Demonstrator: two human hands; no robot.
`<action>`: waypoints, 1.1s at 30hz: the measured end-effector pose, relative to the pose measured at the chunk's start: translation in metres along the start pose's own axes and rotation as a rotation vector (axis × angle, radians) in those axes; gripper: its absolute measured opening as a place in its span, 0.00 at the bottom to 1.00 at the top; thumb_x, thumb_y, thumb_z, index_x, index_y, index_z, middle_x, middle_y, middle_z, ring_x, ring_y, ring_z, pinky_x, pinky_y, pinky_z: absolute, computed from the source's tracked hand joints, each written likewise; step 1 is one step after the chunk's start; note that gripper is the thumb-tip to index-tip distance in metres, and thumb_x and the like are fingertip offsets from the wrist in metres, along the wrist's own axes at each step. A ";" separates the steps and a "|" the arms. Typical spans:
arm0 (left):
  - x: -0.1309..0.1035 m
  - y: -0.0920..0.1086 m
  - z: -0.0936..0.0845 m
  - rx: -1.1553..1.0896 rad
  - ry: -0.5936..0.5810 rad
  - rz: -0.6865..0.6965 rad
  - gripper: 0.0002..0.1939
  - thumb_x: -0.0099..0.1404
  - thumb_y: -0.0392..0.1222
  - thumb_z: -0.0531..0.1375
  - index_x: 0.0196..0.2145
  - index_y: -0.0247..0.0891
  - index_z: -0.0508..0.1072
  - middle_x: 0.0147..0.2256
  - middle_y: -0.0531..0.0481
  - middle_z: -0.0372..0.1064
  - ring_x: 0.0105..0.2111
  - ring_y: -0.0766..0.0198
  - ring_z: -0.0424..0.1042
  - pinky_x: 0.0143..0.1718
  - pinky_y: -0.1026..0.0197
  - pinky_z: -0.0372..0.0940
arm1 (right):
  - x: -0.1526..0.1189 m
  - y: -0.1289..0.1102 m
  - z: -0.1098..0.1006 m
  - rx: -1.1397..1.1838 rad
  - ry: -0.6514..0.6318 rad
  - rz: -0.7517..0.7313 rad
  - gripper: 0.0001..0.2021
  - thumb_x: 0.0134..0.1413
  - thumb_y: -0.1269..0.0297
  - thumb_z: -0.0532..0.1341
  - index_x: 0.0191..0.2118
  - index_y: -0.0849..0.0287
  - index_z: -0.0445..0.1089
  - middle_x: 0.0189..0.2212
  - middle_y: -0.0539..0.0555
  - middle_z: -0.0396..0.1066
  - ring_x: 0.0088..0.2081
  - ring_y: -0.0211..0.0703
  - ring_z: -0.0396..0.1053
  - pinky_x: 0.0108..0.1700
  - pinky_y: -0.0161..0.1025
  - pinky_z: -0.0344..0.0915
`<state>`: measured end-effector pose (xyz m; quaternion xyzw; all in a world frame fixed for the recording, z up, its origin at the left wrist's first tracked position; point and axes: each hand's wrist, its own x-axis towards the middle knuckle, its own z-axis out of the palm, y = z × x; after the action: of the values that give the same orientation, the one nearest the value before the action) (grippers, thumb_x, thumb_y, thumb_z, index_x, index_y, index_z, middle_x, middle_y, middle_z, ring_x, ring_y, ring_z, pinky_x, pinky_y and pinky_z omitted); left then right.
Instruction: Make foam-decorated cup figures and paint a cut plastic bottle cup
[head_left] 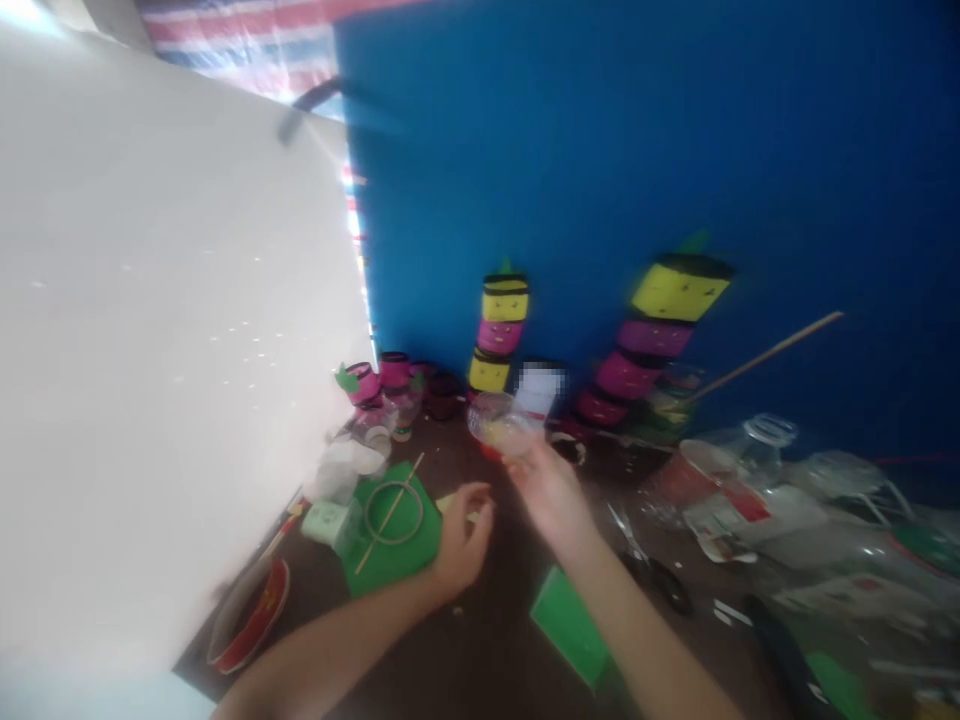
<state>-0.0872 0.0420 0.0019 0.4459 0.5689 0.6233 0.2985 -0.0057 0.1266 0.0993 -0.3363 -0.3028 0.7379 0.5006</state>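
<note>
My right hand (546, 490) reaches forward, its fingers closed on the near edge of a clear plastic cup-like piece (499, 415). Something yellow and red shows through or behind that piece. To its left my left hand (465, 535) hovers low over the brown table (480, 650) with curled fingers. A pale yellow scrap (445, 503) shows beside and between those fingers; whether it is gripped is unclear. Left of that hand lies a green sheet (409, 565) bearing a ring (395, 541) and a thin wooden stick (379, 536). Motion blurs both hands slightly.
Black-handled scissors (664, 580) and a green piece (574, 625) lie at right. Yellow and magenta stacked figures (499, 335) stand by the blue wall. Clear bottles (769, 440) and a red cup (697, 470) crowd the right; a red band (259, 620) sits left.
</note>
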 end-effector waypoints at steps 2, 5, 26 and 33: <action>-0.002 0.000 -0.001 -0.033 0.041 0.003 0.17 0.64 0.47 0.52 0.49 0.38 0.62 0.41 0.45 0.66 0.38 0.64 0.68 0.34 0.65 0.64 | -0.016 0.009 -0.022 0.005 0.043 0.034 0.17 0.33 0.57 0.72 0.30 0.59 0.71 0.28 0.50 0.75 0.23 0.32 0.71 0.25 0.27 0.69; -0.004 0.000 -0.002 -0.036 -0.039 0.053 0.25 0.61 0.49 0.56 0.54 0.39 0.57 0.46 0.43 0.65 0.42 0.62 0.68 0.40 0.61 0.65 | -0.041 0.025 -0.052 0.025 0.102 0.141 0.17 0.35 0.55 0.71 0.30 0.61 0.72 0.27 0.51 0.75 0.21 0.31 0.69 0.21 0.25 0.67; -0.003 -0.005 -0.004 -0.103 -0.207 0.061 0.24 0.54 0.47 0.62 0.47 0.37 0.64 0.47 0.41 0.69 0.47 0.54 0.70 0.48 0.52 0.65 | -0.143 -0.025 -0.182 -1.076 0.164 -0.102 0.17 0.50 0.48 0.56 0.34 0.58 0.70 0.28 0.54 0.74 0.30 0.42 0.71 0.32 0.34 0.67; -0.006 -0.006 -0.011 0.073 -0.290 0.152 0.25 0.54 0.45 0.62 0.49 0.36 0.65 0.47 0.40 0.69 0.48 0.53 0.69 0.50 0.51 0.64 | -0.175 -0.039 -0.241 -1.275 0.302 -0.192 0.16 0.49 0.50 0.56 0.35 0.57 0.70 0.36 0.58 0.76 0.37 0.46 0.74 0.38 0.34 0.70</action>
<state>-0.0947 0.0328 -0.0047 0.5837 0.5067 0.5519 0.3129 0.2558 0.0002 0.0213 -0.6379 -0.6356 0.3110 0.3041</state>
